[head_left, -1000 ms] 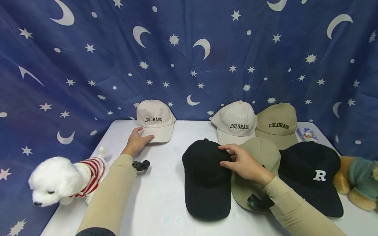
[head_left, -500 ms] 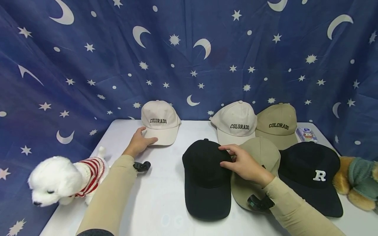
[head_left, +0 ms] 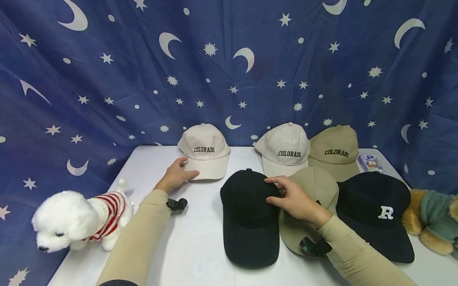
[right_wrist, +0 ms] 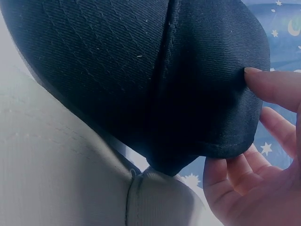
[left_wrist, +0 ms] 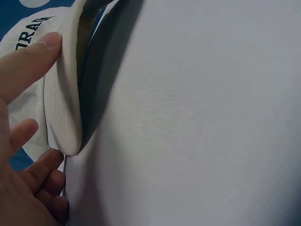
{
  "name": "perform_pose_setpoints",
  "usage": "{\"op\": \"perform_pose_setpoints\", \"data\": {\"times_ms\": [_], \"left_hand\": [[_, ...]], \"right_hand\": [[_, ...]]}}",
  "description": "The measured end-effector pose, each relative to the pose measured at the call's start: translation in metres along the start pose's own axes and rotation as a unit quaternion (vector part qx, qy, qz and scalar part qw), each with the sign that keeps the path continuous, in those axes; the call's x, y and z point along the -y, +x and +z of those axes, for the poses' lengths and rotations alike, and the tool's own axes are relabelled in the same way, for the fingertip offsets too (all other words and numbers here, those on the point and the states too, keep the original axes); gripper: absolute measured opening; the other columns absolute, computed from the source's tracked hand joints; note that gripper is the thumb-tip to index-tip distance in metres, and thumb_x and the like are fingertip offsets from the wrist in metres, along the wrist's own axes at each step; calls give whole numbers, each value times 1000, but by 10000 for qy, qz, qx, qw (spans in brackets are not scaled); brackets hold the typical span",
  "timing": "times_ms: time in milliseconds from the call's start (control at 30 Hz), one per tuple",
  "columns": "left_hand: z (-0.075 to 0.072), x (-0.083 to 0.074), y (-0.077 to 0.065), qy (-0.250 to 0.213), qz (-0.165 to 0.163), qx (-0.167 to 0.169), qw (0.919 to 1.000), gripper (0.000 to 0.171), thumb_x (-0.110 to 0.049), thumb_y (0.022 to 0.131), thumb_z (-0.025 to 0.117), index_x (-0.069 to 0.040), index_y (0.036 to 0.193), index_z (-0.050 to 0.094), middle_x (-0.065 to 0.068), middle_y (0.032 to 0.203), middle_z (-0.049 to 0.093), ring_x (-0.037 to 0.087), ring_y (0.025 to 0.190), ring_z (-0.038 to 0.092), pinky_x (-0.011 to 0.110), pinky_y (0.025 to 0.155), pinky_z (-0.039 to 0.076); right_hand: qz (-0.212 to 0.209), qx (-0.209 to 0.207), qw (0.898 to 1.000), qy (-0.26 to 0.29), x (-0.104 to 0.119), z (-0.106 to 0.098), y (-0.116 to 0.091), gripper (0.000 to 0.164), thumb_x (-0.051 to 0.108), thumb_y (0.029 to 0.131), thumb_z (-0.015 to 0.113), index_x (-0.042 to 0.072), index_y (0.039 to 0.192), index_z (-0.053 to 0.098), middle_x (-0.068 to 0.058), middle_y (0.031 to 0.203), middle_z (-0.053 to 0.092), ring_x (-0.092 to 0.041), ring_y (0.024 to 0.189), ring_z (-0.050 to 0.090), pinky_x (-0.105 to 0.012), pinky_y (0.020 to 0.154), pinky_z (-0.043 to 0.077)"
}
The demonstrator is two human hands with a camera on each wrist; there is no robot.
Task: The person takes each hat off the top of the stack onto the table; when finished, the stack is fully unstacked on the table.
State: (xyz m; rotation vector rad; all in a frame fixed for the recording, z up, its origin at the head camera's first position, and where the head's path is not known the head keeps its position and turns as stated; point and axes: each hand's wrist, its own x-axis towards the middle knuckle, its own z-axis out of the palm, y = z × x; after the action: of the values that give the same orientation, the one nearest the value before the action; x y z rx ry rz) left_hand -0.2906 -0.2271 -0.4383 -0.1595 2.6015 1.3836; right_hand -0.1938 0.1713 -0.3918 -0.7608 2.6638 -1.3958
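In the head view my left hand (head_left: pixel 174 175) is at the left side of the brim of a cream baseball cap (head_left: pixel 209 169) lettered COLORADO. Seen from the left wrist, the thumb (left_wrist: pixel 33 59) presses the brim's upper face while other fingers curl at its corner, so the brim (left_wrist: pixel 63 108) is pinched. My right hand (head_left: pixel 298 200) holds the right side of the plain black baseball cap (head_left: pixel 250 242) at front centre. From the right wrist, the thumb lies on the black crown (right_wrist: pixel 211 80) and the fingers curl under its lower edge.
Right of the black cap are an olive cap (head_left: pixel 316 178), partly covered by my right hand, and a black R cap (head_left: pixel 373 198). Behind stand another cream cap (head_left: pixel 288 143) and a khaki cap (head_left: pixel 338 143). A small purple pack (head_left: pixel 370 163), white plush dog (head_left: pixel 68 222) and brown plush (head_left: pixel 434 218) flank them.
My left hand has moved to the right, and the cream cap has slid right with it, a little nearer to me. The right hand and black cap have stayed in place.
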Motion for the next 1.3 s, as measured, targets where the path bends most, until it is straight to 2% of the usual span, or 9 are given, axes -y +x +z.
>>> {"op": "perform_pose_setpoints", "data": {"times_ms": [67, 233, 367, 600, 800, 1000, 1300], "left_hand": [[2, -1, 0, 119, 58, 23, 9999, 90, -34, 87, 78, -4, 155, 29, 24, 157, 29, 40, 135, 41, 50, 113, 30], [5, -3, -2, 383, 210, 76, 9990, 85, -34, 86, 78, -4, 153, 35, 23, 156, 34, 40, 145, 26, 50, 117, 19], [9, -6, -1, 592, 356, 150, 9975, 83, -35, 85, 78, -4, 152, 39, 22, 155, 37, 41, 145, 24, 52, 117, 18], [19, -13, 7, 594, 458, 297, 9967, 84, -41, 87, 76, -5, 153, 38, 23, 157, 33, 38, 146, 26, 51, 117, 21], [28, -20, 9, 915, 404, 206, 9948, 85, -46, 83, 76, -10, 151, 41, 21, 157, 34, 43, 143, 27, 58, 113, 24], [39, -27, 11, 1167, 440, 327, 9917, 83, -50, 82, 76, -16, 151, 43, 15, 157, 36, 45, 139, 28, 63, 109, 22], [55, -43, 13, 1403, 555, 337, 9880, 82, -51, 83, 75, -17, 150, 45, 16, 154, 39, 46, 130, 34, 59, 103, 28]], "right_hand": [[14, 10, 10000, -13, 0, 0, 0, 48, 6, 86, 78, 1, 130, 61, -14, 120, 59, -25, 96, 59, -33, 76, 51], [62, 28, 10000, 3, 0, 0, -1, 48, 6, 86, 78, 1, 131, 61, -14, 122, 59, -25, 97, 59, -34, 78, 51], [32, 1, 10000, 7, 0, 1, -1, 47, 7, 86, 78, 1, 130, 61, -15, 123, 59, -24, 96, 59, -34, 78, 51], [21, -49, 10000, 18, 1, 2, -2, 47, 6, 85, 79, 2, 129, 62, -14, 124, 59, -23, 95, 59, -33, 77, 50], [67, -50, 10000, -24, 0, 2, -3, 47, 7, 85, 78, 2, 130, 62, -15, 126, 58, -24, 97, 59, -34, 79, 50], [40, -67, 10000, -31, 1, 0, -4, 47, 8, 86, 78, 1, 129, 62, -17, 126, 58, -25, 97, 58, -34, 79, 50], [23, -40, 10000, 69, 3, -2, -5, 47, 9, 86, 78, -1, 130, 62, -19, 127, 57, -25, 95, 56, -35, 77, 48]]}}
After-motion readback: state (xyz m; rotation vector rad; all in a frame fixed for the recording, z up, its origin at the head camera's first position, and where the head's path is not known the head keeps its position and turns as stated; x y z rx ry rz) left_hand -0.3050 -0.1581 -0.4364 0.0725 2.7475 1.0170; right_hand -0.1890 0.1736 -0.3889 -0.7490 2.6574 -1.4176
